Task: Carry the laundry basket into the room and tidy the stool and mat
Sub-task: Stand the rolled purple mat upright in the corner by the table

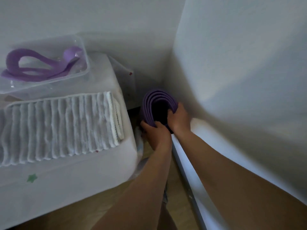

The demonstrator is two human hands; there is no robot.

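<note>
A rolled purple mat (153, 101) stands on end in the corner where two white walls meet, its open top facing me. My left hand (156, 132) grips the near left rim of the roll. My right hand (178, 117) grips the right rim, fingers hooked inside the opening. Both forearms reach down from the bottom of the view. No stool or laundry basket is in view.
A white storage box (93, 166) fills the left, close beside the mat. On it lie a folded white ribbed towel (63, 127) and a clear plastic tub (85, 52) holding a purple strap (31, 68). A white baseboard (187, 163) runs along the right wall over wooden floor (176, 201).
</note>
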